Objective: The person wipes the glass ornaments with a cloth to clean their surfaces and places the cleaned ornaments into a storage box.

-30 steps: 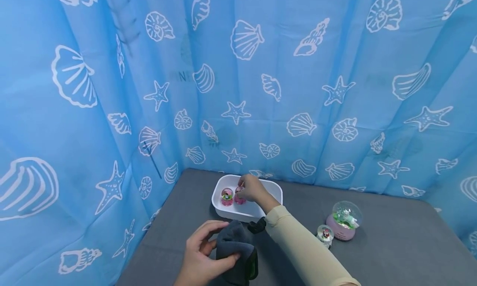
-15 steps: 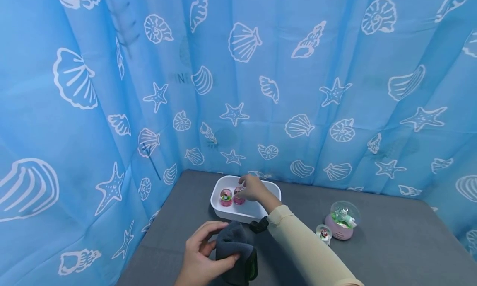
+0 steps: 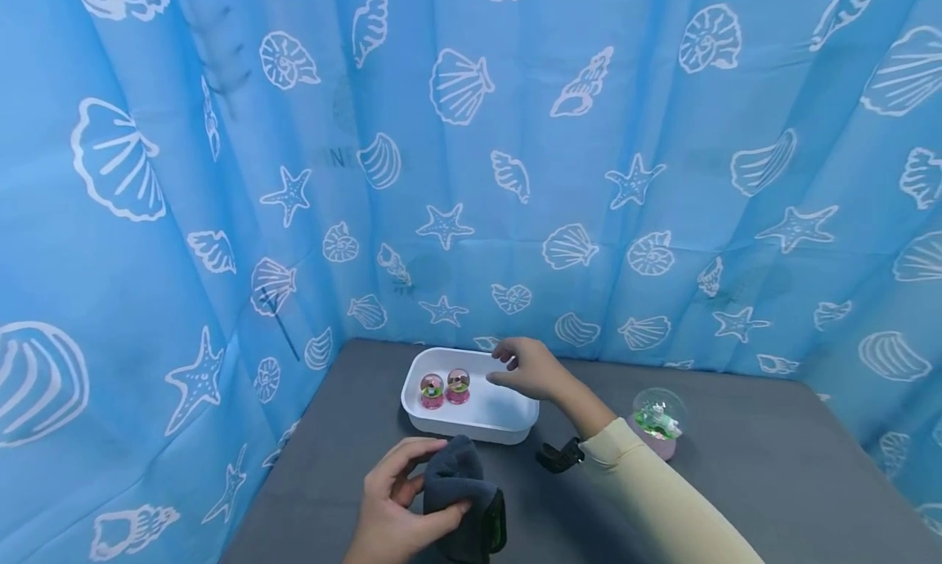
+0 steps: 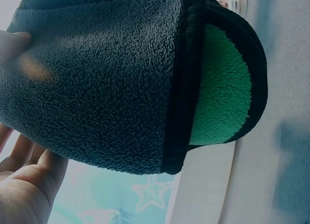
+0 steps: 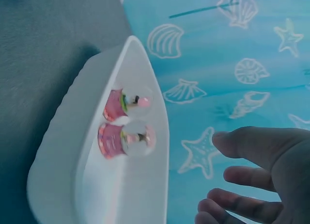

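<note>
My left hand [image 3: 397, 499] holds a folded dark grey cloth [image 3: 462, 503] with black edging, thumb and fingers on opposite sides. A green inner side of the cloth [image 4: 223, 88] shows in the left wrist view. Two small pink-based snow globes [image 3: 432, 392] stand side by side at the left end of a white tray [image 3: 464, 427]. Over the tray's right end hovers my right hand [image 3: 536, 369], its fingers loosely bent and holding nothing. The right wrist view shows a gap between that hand and the nearer snow globe [image 5: 128, 139].
A larger snow globe [image 3: 658, 421] with a pinkish base stands on the grey table [image 3: 736, 466] at the right, partly behind the right sleeve [image 3: 670, 490]. A blue shell-patterned curtain [image 3: 471, 180] closes off the back and left. A black strap [image 3: 559, 456] is on the right wrist.
My right hand has left the right-hand small snow globe and moved right, away from it. The sleeve now covers the small white globe. My left hand keeps its hold on the cloth.
</note>
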`<state>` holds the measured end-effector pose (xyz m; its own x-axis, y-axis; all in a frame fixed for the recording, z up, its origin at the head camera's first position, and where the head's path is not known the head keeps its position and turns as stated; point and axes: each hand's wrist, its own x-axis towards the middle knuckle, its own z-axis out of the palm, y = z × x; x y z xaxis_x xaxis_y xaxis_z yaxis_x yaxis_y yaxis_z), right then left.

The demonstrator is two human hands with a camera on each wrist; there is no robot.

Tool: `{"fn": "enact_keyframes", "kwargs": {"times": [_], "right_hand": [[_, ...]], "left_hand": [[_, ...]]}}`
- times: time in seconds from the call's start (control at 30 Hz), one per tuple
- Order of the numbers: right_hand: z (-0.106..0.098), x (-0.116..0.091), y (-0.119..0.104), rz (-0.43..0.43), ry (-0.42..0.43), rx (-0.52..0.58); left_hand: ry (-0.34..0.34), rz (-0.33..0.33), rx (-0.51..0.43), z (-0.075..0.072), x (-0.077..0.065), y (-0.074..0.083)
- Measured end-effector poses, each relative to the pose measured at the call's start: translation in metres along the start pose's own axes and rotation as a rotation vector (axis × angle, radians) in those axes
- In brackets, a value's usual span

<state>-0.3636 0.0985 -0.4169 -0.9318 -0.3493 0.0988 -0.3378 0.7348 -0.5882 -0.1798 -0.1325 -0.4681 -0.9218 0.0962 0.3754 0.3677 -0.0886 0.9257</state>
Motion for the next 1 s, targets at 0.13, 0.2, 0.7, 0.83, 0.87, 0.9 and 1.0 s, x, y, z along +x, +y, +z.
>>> {"fn": "enact_keyframes", "kwargs": {"times": [0.13,0.2,0.7,0.83,0.87,0.9,1.0], "right_hand": [[-0.015,-0.024,0.008,-0.037,0.002,0.009],[-0.022,-0.036,0.014,-0.061,0.003,0.021],[-0.039,-0.129,0.079,0.015,0.113,0.068],[-0.036,-0.146,0.093,0.025,0.165,0.089],[-0.036,-0.149,0.096,0.031,0.175,0.097],[-0.035,-0.152,0.099,0.034,0.184,0.101],[-0.032,-0.160,0.106,0.052,0.201,0.104]], "left_hand": [[-0.035,0.041,-0.001,0.001,0.000,0.000],[-0.041,0.063,0.001,0.002,0.000,-0.001],[-0.017,-0.008,-0.001,0.008,-0.001,0.001],[-0.013,-0.013,0.015,0.010,0.000,0.003],[-0.014,-0.014,0.020,0.010,0.001,0.003],[-0.013,-0.020,0.022,0.011,0.001,0.004],[-0.023,-0.035,0.020,0.011,0.002,0.005]]}}
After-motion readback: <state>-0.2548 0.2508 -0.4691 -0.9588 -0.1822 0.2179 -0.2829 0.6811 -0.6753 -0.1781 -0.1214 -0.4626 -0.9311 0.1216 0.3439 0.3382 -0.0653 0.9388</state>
